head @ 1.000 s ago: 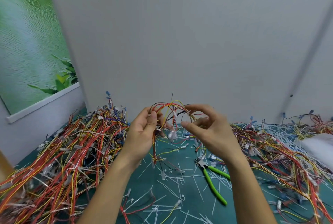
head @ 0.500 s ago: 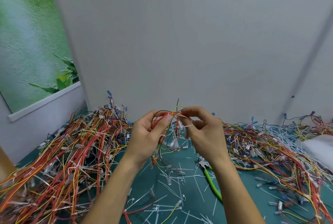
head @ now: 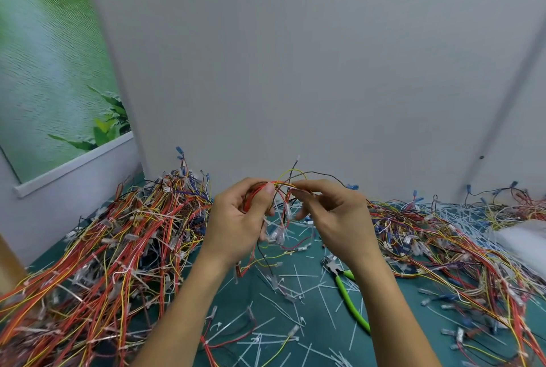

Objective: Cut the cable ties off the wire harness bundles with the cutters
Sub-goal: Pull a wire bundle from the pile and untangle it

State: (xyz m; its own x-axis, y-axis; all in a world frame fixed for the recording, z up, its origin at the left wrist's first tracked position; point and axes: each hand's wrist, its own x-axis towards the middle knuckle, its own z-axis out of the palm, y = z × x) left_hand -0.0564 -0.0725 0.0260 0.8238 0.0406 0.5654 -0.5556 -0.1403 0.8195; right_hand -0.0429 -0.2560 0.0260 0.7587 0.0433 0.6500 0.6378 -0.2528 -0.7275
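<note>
The right forearm (head: 384, 307) covers part of the cutters (head: 344, 288) lying on the bench (head: 419, 301); ties on the lifted wire bundle (head: 280, 185) cannot be made out. The left hand (head: 239, 219) grips the bundle, thumb over red wires; the right hand (head: 334, 213) pinches its upper strands.

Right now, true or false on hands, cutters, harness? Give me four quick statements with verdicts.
1. The left hand and right hand both hold one wire harness bundle above the mat. True.
2. The right hand holds the cutters. False: the cutters lie on the mat beside the right forearm.
3. Loose cable ties litter the mat. True.
4. Harnesses are piled on the left only. False: a left pile and a right pile flank the hands.
</note>
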